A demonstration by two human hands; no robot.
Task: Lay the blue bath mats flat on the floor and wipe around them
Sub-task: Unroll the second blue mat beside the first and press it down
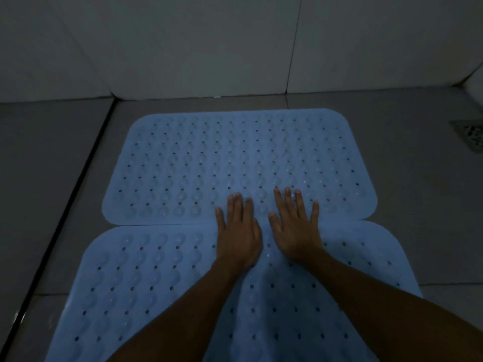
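Note:
Two light blue rubber bath mats with rows of small holes lie flat on the grey tiled floor. The far mat (235, 158) lies near the wall. The near mat (146, 283) lies in front of it, with their long edges touching. My left hand (239, 231) and my right hand (295, 226) rest palm down side by side across the seam between the mats, fingers spread and holding nothing. My forearms cover part of the near mat.
A white tiled wall (209, 48) rises just behind the far mat. A dark groove (65, 205) runs along the floor on the left. A metal floor drain (470, 134) sits at the right edge. The room is dim.

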